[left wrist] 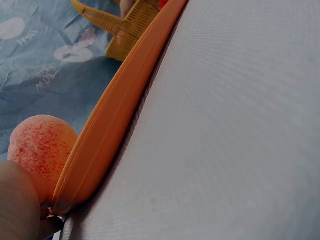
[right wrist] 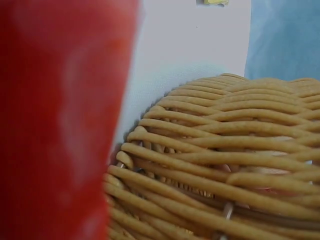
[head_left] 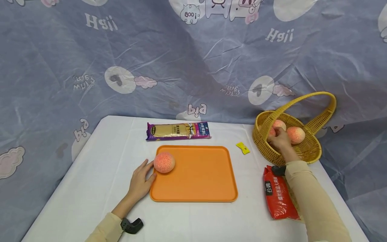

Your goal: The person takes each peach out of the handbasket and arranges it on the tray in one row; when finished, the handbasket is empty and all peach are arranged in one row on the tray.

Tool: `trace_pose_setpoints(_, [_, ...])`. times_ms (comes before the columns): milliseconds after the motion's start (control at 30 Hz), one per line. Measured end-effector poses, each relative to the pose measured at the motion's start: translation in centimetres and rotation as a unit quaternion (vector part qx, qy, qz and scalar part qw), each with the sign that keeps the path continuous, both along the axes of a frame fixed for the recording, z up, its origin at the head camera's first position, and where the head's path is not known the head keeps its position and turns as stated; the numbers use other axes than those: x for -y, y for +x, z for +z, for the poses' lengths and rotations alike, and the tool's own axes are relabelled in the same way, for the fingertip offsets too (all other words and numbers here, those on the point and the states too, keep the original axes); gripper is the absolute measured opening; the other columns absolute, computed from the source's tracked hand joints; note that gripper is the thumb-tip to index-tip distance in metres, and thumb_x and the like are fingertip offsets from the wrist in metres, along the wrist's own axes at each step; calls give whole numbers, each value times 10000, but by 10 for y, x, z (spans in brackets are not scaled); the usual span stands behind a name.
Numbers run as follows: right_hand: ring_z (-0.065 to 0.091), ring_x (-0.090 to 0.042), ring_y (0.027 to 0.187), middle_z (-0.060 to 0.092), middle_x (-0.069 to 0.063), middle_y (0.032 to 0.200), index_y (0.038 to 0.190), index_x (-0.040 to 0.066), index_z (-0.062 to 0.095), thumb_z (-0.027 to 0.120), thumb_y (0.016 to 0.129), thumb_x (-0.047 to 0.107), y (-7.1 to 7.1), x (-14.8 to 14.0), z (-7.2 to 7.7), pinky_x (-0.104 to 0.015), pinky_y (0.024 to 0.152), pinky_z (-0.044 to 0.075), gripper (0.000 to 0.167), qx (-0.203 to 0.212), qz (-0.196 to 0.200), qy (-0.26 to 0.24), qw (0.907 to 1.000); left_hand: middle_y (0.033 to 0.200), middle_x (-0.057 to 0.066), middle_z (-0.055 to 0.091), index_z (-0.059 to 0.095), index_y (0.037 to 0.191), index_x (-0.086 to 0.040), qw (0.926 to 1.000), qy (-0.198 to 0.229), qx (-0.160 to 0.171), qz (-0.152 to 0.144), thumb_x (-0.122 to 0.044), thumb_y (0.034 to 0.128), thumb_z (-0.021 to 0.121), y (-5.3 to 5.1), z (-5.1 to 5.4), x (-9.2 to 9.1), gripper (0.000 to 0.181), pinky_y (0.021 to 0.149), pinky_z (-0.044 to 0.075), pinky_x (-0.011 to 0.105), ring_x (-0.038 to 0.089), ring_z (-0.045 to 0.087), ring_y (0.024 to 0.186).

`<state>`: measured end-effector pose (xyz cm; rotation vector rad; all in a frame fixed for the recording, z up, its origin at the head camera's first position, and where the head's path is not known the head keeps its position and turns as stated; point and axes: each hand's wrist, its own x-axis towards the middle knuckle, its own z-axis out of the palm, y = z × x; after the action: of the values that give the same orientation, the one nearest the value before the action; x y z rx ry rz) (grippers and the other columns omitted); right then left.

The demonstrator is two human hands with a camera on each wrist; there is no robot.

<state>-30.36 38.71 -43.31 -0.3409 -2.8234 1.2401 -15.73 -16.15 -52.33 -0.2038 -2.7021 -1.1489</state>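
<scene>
On the left end of the orange tray (head_left: 196,174) sits a peach (head_left: 164,162). My left hand (head_left: 142,179) lies at the tray's left rim with fingers extended, their tips by that peach; the left wrist view shows the peach (left wrist: 42,147) just beyond part of the hand (left wrist: 17,200). Inside the yellow wicker basket (head_left: 312,153), my right hand (head_left: 282,141) has its thumb and fingers about a partly hidden peach (head_left: 271,132). Two more peaches, one behind (head_left: 279,124) and one to the right (head_left: 295,135), lie there. Basket weave (right wrist: 225,150) hides the right hand's fingertips in the right wrist view.
A purple and gold pasta packet (head_left: 178,131) lies behind the tray. Between tray and basket is a small yellow wrapped piece (head_left: 243,148). The red bag (head_left: 278,196) lies beside the right forearm, before the basket. A tall basket handle (head_left: 320,93) arches overhead.
</scene>
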Motion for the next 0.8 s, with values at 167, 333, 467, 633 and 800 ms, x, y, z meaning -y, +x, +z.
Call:
trace_pose_setpoints(167, [502, -461, 1141, 370, -385, 1424, 1463, -94, 261, 622, 913, 223, 0, 1, 2, -430, 844, 506, 730, 91, -33, 122, 9999, 1473, 240, 454, 532, 1386, -30, 10000, 18, -40, -15, -120, 890, 634, 0, 0, 0, 514, 1113, 253, 663, 445, 370, 1392])
trace_pose_setpoints(333, [472, -491, 1182, 396, -375, 1376, 1431, -85, 288, 620, 916, 230, 1, 2, 2, -503, 907, 474, 688, 80, -144, 194, 9997, 1469, 242, 458, 532, 1385, -27, 9999, 25, -91, -35, -118, 886, 636, -1, 1, 1, 518, 1115, 249, 660, 445, 373, 1391])
trace_pose_setpoints(467, [483, -485, 1161, 404, -371, 1360, 1418, -89, 300, 614, 920, 214, 0, 2, 3, -480, 882, 476, 662, 50, -171, 236, 9996, 1472, 244, 453, 530, 1388, -29, 9999, 22, -92, -34, -121, 885, 633, -2, 2, 1, 521, 1118, 248, 655, 443, 373, 1391])
trace_pose_setpoints(633, [456, -480, 1184, 393, -383, 1361, 1409, -105, 298, 619, 909, 184, -1, 3, 5, -456, 864, 470, 660, 21, -215, 180, 9996, 1461, 241, 468, 536, 1382, -29, 9999, 45, -119, -33, -121, 881, 638, -1, 2, 1, 520, 1115, 254, 656, 441, 381, 1388])
trace_pose_setpoints(800, [436, -474, 1189, 346, -394, 1403, 1410, -101, 277, 595, 923, 180, 3, 4, 14, -434, 833, 459, 646, -40, -207, -41, 9998, 1454, 245, 475, 542, 1373, -21, 9999, 50, -93, 8, -122, 881, 643, 0, 2, 1, 512, 1110, 262, 664, 446, 385, 1383])
